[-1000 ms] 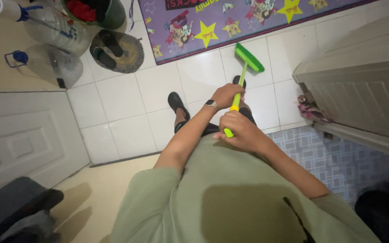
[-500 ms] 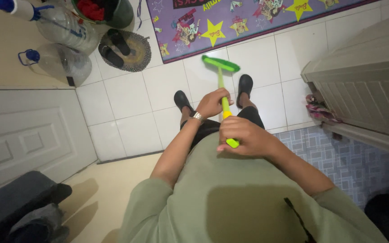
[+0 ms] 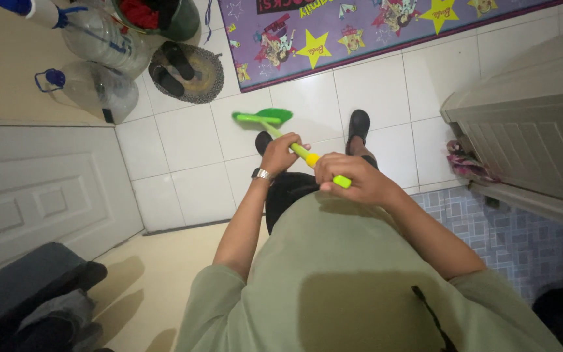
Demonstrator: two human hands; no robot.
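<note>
Both hands, left (image 3: 280,154) and right (image 3: 353,182), wrapped tight around green broom (image 3: 263,118) handle, head over white tiled floor (image 3: 184,156).

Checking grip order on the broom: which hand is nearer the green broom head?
Left. The left hand grips the handle lower down, just behind the green broom head; the right hand holds the handle's upper end, farther back.

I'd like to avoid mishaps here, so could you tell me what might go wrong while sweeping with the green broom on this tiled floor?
1. The broom head is sweeping near the purple mat; it might catch the edge and ruck it up.
2. The clear water jugs stand close on the left; a wide stroke could knock them.
3. Both the left hand and right hand grip high on the handle, so control of the head may be loose.
</note>
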